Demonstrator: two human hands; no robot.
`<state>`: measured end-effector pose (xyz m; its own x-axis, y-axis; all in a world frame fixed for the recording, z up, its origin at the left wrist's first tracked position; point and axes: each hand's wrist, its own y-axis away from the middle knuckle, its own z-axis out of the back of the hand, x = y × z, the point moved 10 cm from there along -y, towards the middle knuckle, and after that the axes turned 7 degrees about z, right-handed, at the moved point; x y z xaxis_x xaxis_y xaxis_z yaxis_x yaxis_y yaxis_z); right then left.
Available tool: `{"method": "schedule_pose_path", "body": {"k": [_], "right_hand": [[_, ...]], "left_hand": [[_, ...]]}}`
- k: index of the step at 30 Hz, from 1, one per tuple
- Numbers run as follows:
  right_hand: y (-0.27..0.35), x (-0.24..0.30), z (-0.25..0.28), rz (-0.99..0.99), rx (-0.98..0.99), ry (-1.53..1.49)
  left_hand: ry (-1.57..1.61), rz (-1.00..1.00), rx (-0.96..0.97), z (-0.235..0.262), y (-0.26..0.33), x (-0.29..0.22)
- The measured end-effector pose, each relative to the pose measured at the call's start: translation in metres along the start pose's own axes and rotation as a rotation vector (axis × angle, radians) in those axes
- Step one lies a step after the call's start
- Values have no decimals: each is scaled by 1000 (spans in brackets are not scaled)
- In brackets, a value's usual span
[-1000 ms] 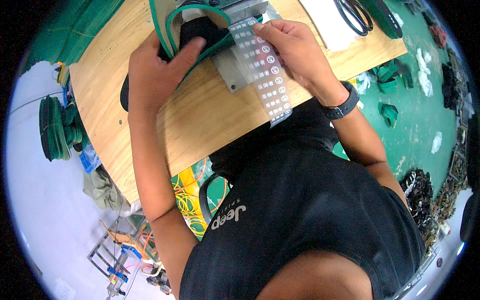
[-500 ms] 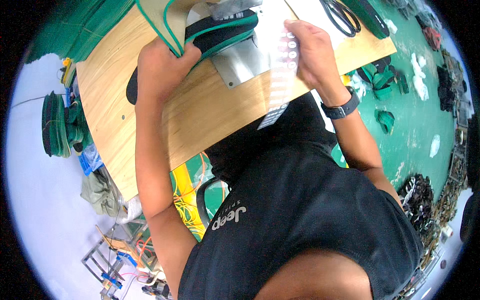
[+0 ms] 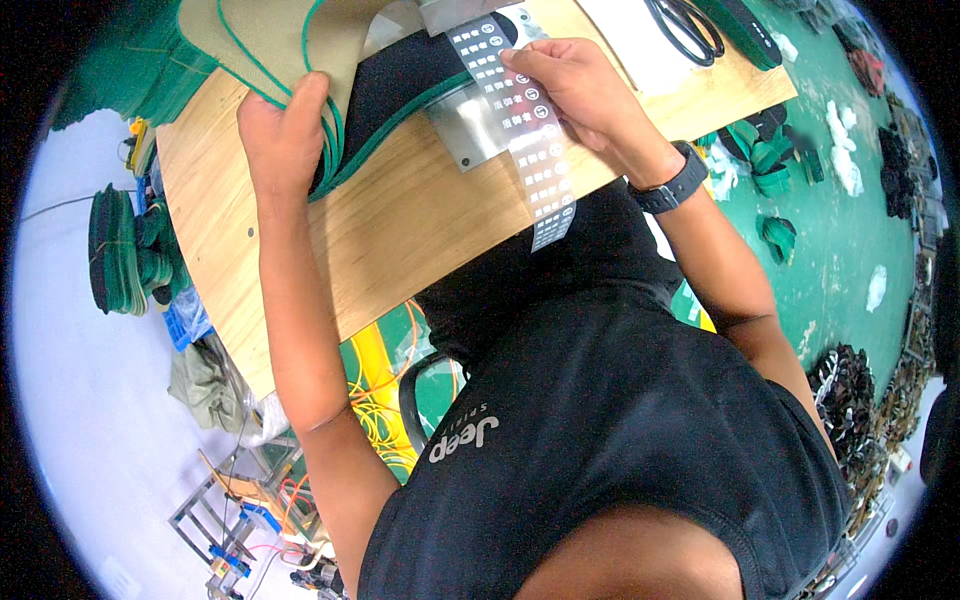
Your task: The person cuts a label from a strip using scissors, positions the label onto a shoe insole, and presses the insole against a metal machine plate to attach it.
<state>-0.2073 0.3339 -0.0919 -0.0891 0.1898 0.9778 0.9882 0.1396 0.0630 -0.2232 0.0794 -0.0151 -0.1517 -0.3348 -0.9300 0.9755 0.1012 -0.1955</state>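
My left hand (image 3: 282, 140) is closed on the green-bound edge of a beige mat (image 3: 268, 35) at the far left of the table. Under it lies a black mat (image 3: 395, 75) bound in green, stretching right across a metal plate (image 3: 468, 135). My right hand (image 3: 590, 95), a dark watch on its wrist, pinches a strip of white-printed labels (image 3: 535, 150) between thumb and fingers. The strip's upper end lies over the black mat's right end, and its lower end hangs past the table's near edge. Whether a label is stuck down, I cannot tell.
The wooden table (image 3: 400, 230) carries a white sheet (image 3: 625, 50), a black cable loop (image 3: 690, 30) and a black-green piece (image 3: 740, 30) at far right. Stacked green mats (image 3: 115, 250) stand at left. Scraps (image 3: 770, 165) litter the green floor. Yellow hoses (image 3: 375, 430) lie below the table.
My left hand has moved left with the mat edge, and more of the black mat shows. My right hand has shifted left, bringing the label strip over the mat's right end.
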Motion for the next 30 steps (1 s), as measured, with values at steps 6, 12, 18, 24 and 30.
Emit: {"method": "schedule_pose_path", "body": {"k": [6,12,18,24,30], "right_hand": [[-1,-3,4,-6,6,38],[2,-2,0,-25,54,74],[7,6,4,4,-43,50],[1,7,5,95,10,75],[20,21,30,125,-122,-128]], "left_hand": [[-94,20,-33,0,5,-4],[-297,77,56,-22,13,-9],[-513,-155,218,-54,19,-24],[-624,-156,212,-61,22,-33],[-624,-65,160,-47,18,-24]]}}
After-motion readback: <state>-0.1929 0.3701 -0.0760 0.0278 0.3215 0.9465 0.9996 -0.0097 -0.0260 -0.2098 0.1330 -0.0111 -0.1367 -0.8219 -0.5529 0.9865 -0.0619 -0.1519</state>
